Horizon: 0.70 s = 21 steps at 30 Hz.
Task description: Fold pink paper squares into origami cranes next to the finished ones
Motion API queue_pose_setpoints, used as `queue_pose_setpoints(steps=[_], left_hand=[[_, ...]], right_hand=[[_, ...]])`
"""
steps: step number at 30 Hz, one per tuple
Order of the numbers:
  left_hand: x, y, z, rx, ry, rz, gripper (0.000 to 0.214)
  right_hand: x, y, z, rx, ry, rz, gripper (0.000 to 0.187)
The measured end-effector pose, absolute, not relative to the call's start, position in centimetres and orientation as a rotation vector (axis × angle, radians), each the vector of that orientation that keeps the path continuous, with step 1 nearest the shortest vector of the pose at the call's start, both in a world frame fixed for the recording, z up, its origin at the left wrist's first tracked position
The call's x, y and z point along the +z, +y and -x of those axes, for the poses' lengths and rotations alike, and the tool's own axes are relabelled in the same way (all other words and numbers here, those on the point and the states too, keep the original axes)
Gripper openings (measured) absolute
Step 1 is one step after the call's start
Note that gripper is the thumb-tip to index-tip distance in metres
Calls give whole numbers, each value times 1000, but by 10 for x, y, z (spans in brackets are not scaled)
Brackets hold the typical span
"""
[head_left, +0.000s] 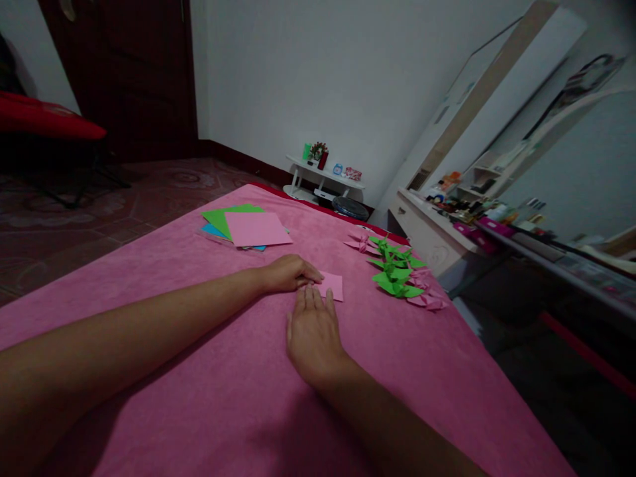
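Observation:
A small pink sheet of origami paper [334, 286], seemingly folded, lies on the pink cloth. My left hand [291, 273] comes in from the left, its fingers bent and pressed together on the paper's far left edge. Nearer to me, my right hand [315, 334] lies flat with fingers stretched out, the tips touching the paper's near left side. Both hands hide the left part of the sheet.
Loose square sheets [258, 229] in pink, green and blue are piled at the far left of the cloth [209, 391]. Several folded green paper cranes [395, 271] and pink paper cranes [430, 298] sit at the right edge. Beyond stands a cluttered dressing table [437, 228].

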State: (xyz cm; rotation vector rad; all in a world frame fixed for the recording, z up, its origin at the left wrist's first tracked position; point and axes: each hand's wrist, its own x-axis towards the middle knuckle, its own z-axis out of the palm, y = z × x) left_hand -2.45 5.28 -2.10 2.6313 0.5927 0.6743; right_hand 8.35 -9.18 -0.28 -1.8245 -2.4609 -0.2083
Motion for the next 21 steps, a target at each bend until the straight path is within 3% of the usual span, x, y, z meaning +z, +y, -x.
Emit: queue_pose_setpoints(steps=[14, 21], left_hand=[[-21, 52, 25, 667, 583, -2644, 34], [-19, 48, 24, 688, 631, -2641, 31]], right_hand=[[10, -111, -124, -183, -2478, 1932, 74], [50, -76, -166, -208, -2260, 2176, 54]])
